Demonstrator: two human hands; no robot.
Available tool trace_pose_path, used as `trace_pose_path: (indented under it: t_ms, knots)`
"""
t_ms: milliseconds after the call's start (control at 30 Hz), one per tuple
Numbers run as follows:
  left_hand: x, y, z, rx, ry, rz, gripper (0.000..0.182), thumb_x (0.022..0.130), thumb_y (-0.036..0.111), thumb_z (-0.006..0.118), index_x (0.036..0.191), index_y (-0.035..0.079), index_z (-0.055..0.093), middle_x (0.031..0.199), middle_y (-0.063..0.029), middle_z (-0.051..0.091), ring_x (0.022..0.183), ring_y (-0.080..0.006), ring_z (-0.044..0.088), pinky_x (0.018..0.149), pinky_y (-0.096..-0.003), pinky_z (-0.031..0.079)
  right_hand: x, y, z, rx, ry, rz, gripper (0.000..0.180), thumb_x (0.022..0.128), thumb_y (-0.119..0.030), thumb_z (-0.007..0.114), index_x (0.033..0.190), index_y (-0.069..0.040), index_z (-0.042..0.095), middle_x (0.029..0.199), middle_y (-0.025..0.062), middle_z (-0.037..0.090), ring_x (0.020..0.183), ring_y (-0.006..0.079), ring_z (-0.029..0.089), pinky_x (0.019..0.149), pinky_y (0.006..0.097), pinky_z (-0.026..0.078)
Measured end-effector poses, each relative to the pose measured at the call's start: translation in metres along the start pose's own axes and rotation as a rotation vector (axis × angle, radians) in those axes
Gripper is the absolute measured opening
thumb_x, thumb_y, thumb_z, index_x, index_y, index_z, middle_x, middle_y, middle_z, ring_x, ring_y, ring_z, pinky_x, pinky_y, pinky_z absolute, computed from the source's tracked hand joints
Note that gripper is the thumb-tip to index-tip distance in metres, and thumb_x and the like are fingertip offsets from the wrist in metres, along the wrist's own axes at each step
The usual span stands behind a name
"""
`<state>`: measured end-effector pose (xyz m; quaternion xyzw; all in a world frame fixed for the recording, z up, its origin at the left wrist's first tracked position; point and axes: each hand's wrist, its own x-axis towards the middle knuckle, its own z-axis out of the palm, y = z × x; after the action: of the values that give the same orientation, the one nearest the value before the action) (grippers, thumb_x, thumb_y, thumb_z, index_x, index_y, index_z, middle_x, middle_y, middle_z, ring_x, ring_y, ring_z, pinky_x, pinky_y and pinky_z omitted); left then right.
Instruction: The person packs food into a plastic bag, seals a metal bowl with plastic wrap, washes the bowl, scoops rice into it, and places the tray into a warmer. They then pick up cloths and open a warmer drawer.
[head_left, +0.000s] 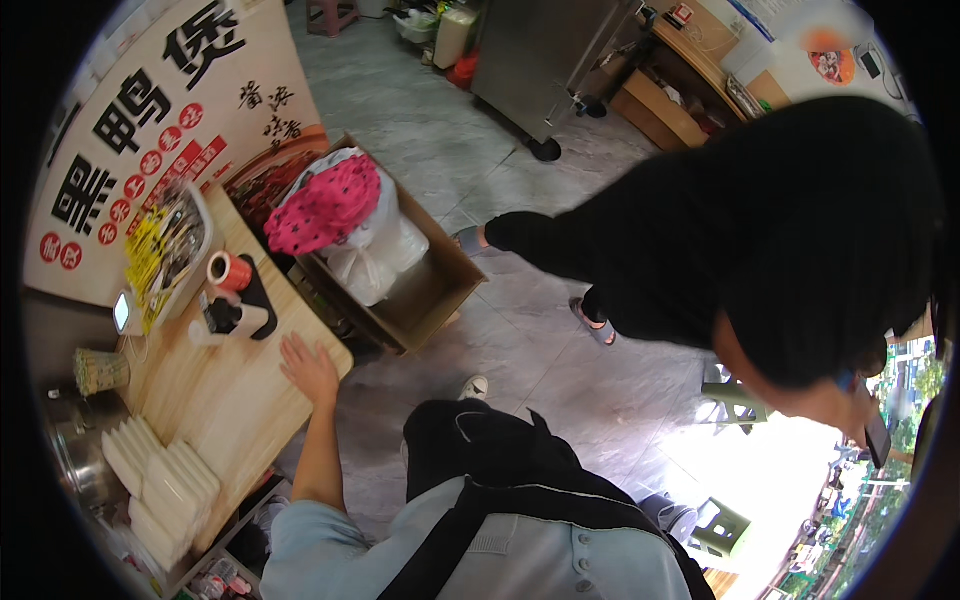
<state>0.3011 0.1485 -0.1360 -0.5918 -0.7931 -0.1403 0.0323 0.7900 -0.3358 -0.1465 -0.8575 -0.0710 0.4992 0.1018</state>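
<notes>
My left hand (309, 367) rests palm down near the edge of a wood-topped counter (225, 390), fingers spread and holding nothing. Just beyond its fingertips is a black-and-white object (232, 319), whose kind I cannot tell. Beside that lies an orange-red roll (229, 271) with a dark core, on a flat black holder (259, 304). A white plastic basket (206, 225) along the counter's far side holds many wrapped utensils (154, 251), several with yellow packaging. To the right of the counter stands an open cardboard box (442, 300). My right hand is out of view.
White plastic bags (375, 259) and a pink star-patterned cloth or bag (326, 206) fill part of the box. Stacked white containers (169, 480) stand on the near counter. A person in black (675, 240) stands at right, holding a phone (876, 435). Green stools (716, 529) are near the doorway.
</notes>
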Motion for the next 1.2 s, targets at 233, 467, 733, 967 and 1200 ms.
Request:
trace_pose_path:
  t_ms: [233, 467, 733, 967, 1200]
  knots:
    - [0.001, 0.0, -0.005, 0.033, -0.062, -0.036, 0.053, 0.092, 0.029, 0.041, 0.139, 0.006, 0.029, 0.144, -0.014, 0.027, 0.135, -0.0288, 0.021, 0.107, -0.0504, 0.014, 0.082, -0.131, -0.04, -0.426, -0.008, -0.548, 0.026, 0.084, -0.026, 0.055, 0.1, -0.007, 0.061, 0.087, 0.0138, 0.064, 0.079, 0.0264, 0.061, 0.063, 0.036, 0.049]
    - [-0.003, 0.002, -0.019, 0.006, -0.137, -0.098, 0.053, 0.093, 0.028, 0.037, 0.139, 0.004, 0.027, 0.145, -0.0159, 0.025, 0.135, -0.0319, 0.019, 0.107, -0.0501, 0.013, 0.163, -0.514, -0.073, 0.153, -0.312, -0.402, 0.028, 0.093, -0.031, 0.047, 0.109, -0.01, 0.057, 0.091, 0.0022, 0.062, 0.068, 0.0097, 0.058, 0.059, 0.024, 0.047]
    - [0.03, 0.045, -0.004, 0.171, -0.268, -0.726, 0.05, 0.094, 0.024, 0.036, 0.137, 0.001, 0.028, 0.142, -0.0188, 0.027, 0.132, -0.0333, 0.024, 0.107, -0.045, 0.019, 0.247, -0.697, -0.149, -0.179, -0.345, -0.22, 0.029, 0.089, -0.032, 0.05, 0.104, -0.009, 0.059, 0.089, 0.005, 0.062, 0.071, 0.0139, 0.06, 0.059, 0.027, 0.049]
    - [0.213, 0.23, -0.027, -0.337, 0.3, -0.54, 0.026, 0.09, 0.009, 0.047, 0.109, -0.006, 0.055, 0.102, -0.0183, 0.06, 0.095, -0.0308, 0.056, 0.087, -0.0355, 0.042, 0.342, -0.73, -0.224, -0.488, -0.099, 0.05, 0.024, 0.08, -0.029, 0.053, 0.09, -0.01, 0.064, 0.085, 0.008, 0.065, 0.074, 0.0185, 0.063, 0.062, 0.0323, 0.05]
    - [0.43, 0.463, 0.027, -0.983, -0.006, -0.583, 0.018, 0.086, 0.008, 0.053, 0.098, -0.001, 0.062, 0.083, -0.0127, 0.066, 0.077, -0.02, 0.064, 0.072, -0.0293, 0.05, 0.506, -0.961, -0.177, -1.3, -0.298, -0.4, 0.02, 0.071, -0.025, 0.056, 0.076, -0.011, 0.069, 0.08, 0.0109, 0.067, 0.077, 0.0231, 0.065, 0.064, 0.0376, 0.051]
